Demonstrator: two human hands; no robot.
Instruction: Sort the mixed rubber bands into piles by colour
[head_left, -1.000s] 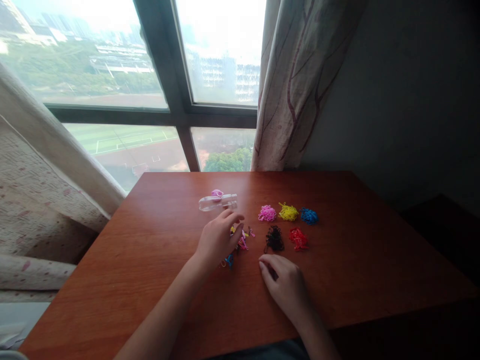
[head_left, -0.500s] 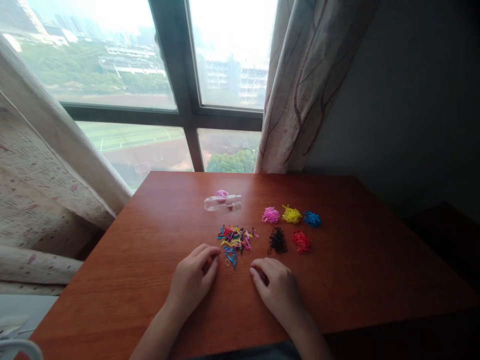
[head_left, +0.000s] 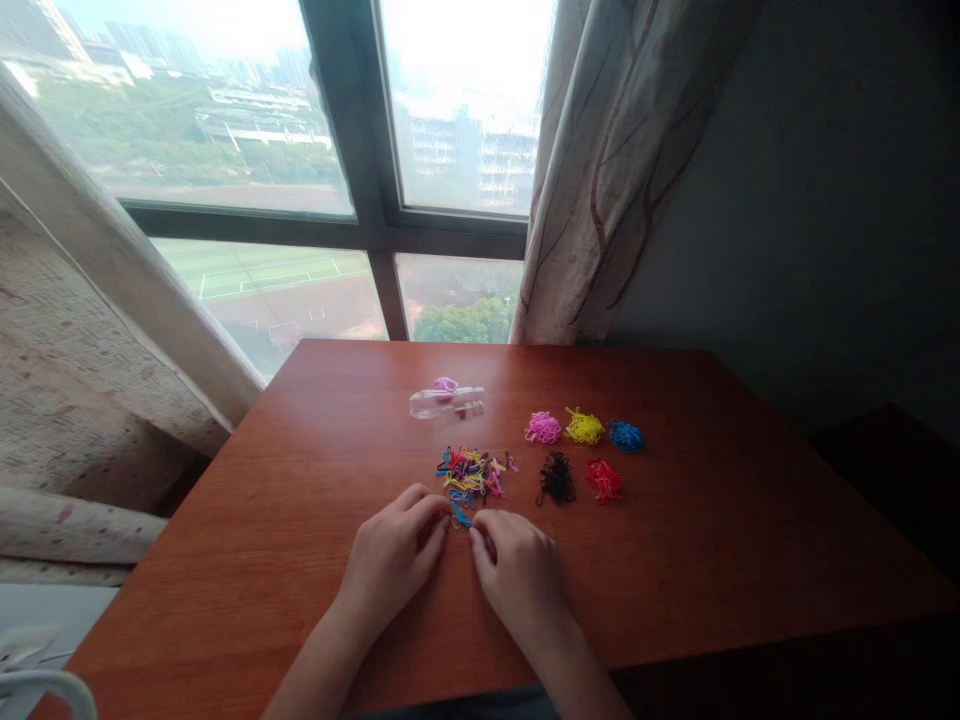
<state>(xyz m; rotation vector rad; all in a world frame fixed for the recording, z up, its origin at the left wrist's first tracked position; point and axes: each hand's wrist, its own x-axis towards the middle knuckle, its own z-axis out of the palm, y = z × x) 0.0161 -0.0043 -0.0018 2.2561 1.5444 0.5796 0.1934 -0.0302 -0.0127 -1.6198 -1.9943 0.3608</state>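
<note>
A mixed heap of small rubber bands (head_left: 474,472) in several colours lies on the wooden table. A few blue rubber bands (head_left: 460,515) trail from its near side, between my two hands. My left hand (head_left: 394,548) rests on the table to the left of them, thumb and forefinger closed; what its fingertips hold, if anything, is hidden. From the other side, my right hand (head_left: 517,562) has its thumb and forefinger pinched at the right end of a blue band. A pale band lies partly hidden by the left fingertips.
Beyond the heap lies a clear plastic container (head_left: 448,402) with a pink part. Sorted piles stand to the right: pink (head_left: 542,427), yellow (head_left: 584,426), blue (head_left: 625,435), black (head_left: 556,478) and red (head_left: 604,481). A window and curtains (head_left: 585,200) border the table's (head_left: 712,520) far edge.
My right hand has moved left to the blue bands, closing much of the gap between the hands. My left hand has shifted slightly right. The heap and sorted piles lie as before.
</note>
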